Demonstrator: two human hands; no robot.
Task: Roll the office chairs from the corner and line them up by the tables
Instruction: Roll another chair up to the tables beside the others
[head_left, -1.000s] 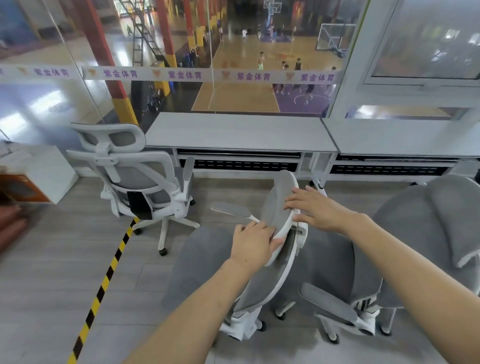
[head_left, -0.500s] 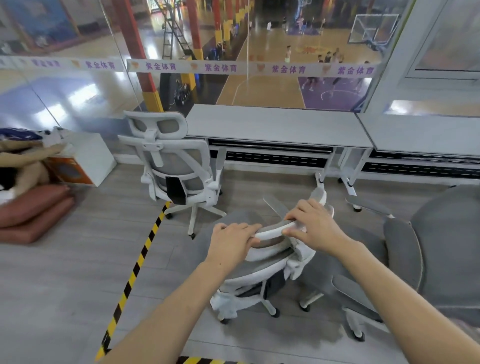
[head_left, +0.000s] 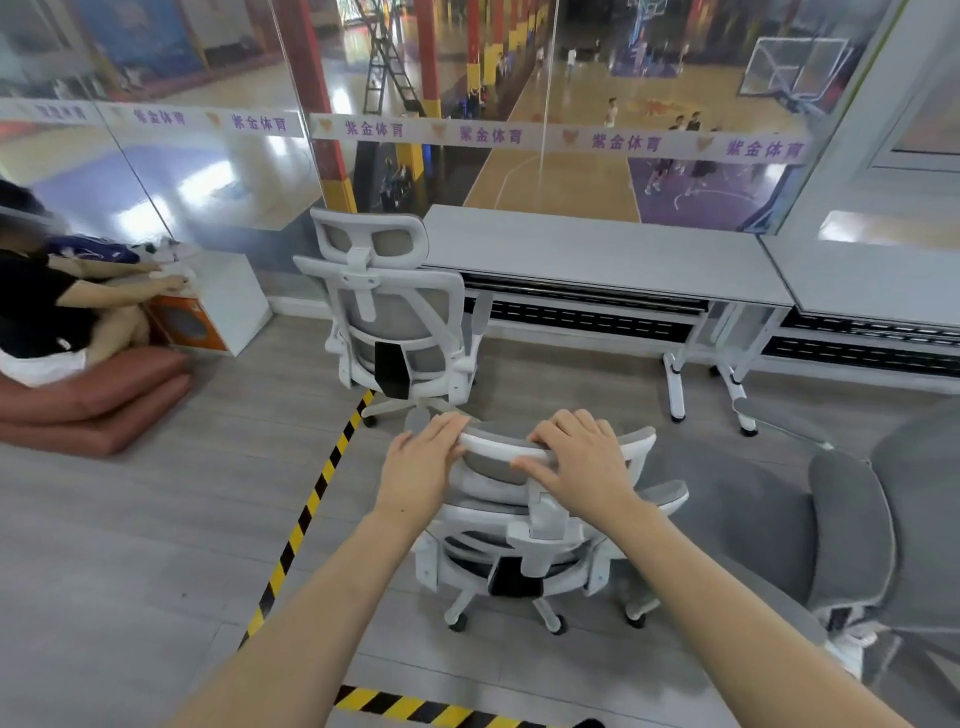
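Two bare hands grip the headrest (head_left: 498, 451) of a white-and-grey office chair (head_left: 524, 525) at centre floor, seen from behind & above. Left hand (head_left: 423, 470) wraps the headrest's left end, fingers curled over the top rim, closed on it. Right hand (head_left: 576, 467) clamps the right part, fingers over the top, thumb pressed on the near face. Chair stands on its castors on the grey plank floor (head_left: 156, 545), its back towards the camera, facing the long grey table (head_left: 597, 254) by the glass wall, w/ bare floor between chair and table.

Second matching chair (head_left: 389, 312) sits ahead-left, tucked at the table's left end, backrest towards the camera. Yellow-black floor tape (head_left: 306, 514) runs from under that chair toward the near floor edge, passing left of the held chair; another strip (head_left: 415, 709) crosses the bottom. Grey upholstered chair (head_left: 883, 519) stands just beside the held one, on the right (partly cut off). Far left: a seated person (head_left: 47, 306) on reddish cushions (head_left: 93, 405), beside a white box (head_left: 223, 301).
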